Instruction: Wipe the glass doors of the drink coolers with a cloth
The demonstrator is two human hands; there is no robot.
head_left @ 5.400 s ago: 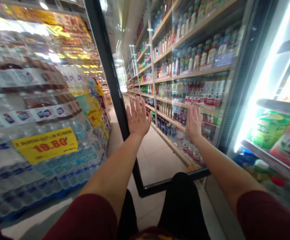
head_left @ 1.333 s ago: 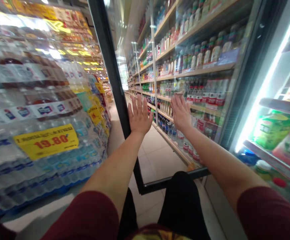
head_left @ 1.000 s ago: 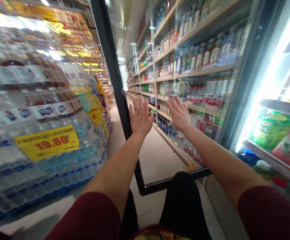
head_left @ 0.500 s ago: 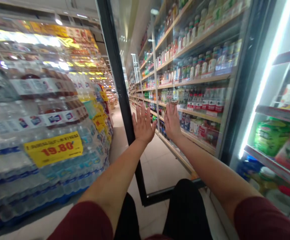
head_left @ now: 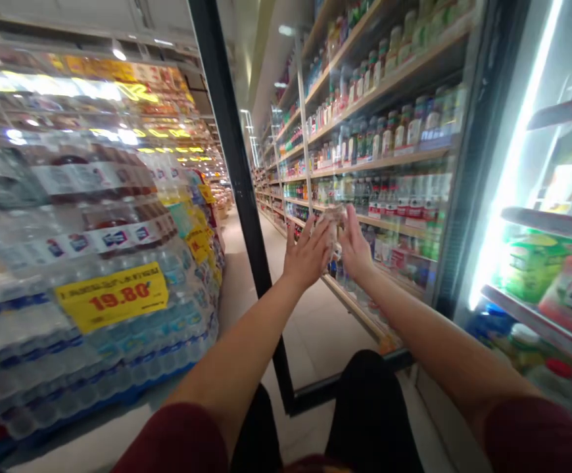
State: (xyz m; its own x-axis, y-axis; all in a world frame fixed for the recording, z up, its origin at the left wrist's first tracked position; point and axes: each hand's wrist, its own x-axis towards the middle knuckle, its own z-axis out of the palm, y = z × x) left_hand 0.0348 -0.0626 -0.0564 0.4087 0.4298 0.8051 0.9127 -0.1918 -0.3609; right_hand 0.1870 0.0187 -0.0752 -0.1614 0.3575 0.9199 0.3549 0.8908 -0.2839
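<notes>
A glass cooler door (head_left: 242, 171) with a black frame stands swung open in front of me, and both my hands are at its pane. My left hand (head_left: 306, 255) has its fingers stretched out and apart, tips against a crumpled pale cloth (head_left: 334, 220). My right hand (head_left: 356, 248) is turned edge-on beside it, with the cloth at its fingers. The cloth sits between the two hands, partly covered by the left fingers; its exact kind is blurred.
Beyond the glass run shelves of bottled drinks (head_left: 404, 131). At right is the lit cooler interior with packs (head_left: 532, 269) on racks. Stacked shrink-wrapped bottles (head_left: 34, 348) with a yellow price sign (head_left: 113, 297) stand at left. My knee (head_left: 375, 381) is close to the door's lower frame.
My left hand has moved right, toward the right hand. My right hand has turned from flat to edge-on. The cloth, barely visible above the right fingertips before, now shows between both hands.
</notes>
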